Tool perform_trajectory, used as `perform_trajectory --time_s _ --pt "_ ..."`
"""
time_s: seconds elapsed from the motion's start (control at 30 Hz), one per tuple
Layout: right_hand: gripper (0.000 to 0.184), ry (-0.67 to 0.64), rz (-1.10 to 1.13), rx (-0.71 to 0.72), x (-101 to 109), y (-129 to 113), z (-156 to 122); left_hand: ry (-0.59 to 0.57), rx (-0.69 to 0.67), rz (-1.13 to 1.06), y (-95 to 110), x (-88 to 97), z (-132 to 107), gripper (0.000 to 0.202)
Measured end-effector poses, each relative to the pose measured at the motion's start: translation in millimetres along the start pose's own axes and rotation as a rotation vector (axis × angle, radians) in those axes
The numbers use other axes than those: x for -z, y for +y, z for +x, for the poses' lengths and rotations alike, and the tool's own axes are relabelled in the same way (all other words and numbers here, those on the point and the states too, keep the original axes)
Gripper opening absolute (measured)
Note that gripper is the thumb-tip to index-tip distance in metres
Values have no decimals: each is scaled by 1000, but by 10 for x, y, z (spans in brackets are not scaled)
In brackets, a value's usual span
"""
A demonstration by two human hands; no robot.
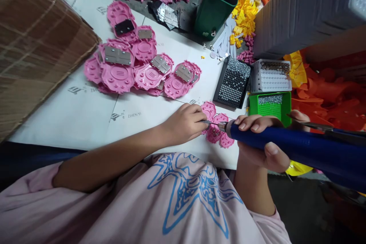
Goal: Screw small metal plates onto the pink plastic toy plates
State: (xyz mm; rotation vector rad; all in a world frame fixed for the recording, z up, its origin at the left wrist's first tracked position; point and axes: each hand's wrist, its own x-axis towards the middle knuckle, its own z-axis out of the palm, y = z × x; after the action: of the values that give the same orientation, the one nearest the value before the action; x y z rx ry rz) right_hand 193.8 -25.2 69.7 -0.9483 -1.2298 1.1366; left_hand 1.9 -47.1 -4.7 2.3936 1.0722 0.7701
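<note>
My right hand (264, 139) is wrapped round a blue electric screwdriver (300, 148), its tip pointing left at a pink plastic part (215, 124) lying on the white paper. My left hand (185, 122) is closed, fingers pinched on that pink part and on a small metal piece at the screwdriver's tip. Just beyond the hands stand a black screw tray (233, 82), a white screw tray (271, 76) and a green screw tray (270, 106), each holding several small screws.
A pile of pink parts with metal plates (137, 65) lies at the centre left. A cardboard box (34, 45) fills the left. A green bin (217, 4), yellow pieces (246, 11), orange parts (323, 87) and a grey box (305, 7) crowd the right.
</note>
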Motion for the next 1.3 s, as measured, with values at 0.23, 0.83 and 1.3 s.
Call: perform_trajectory --time_s 0.23,0.83,1.3 --pt "29 -43 -101 -14 -48 -59 -63 54 44 45 46 -17 -8 10" --pt "37 -128 -84 29 -6 -33 -72 57 21 37 22 -21 19 17" --pt "10 130 -118 245 113 130 730 -52 -60 -4 5 148 -55 25"
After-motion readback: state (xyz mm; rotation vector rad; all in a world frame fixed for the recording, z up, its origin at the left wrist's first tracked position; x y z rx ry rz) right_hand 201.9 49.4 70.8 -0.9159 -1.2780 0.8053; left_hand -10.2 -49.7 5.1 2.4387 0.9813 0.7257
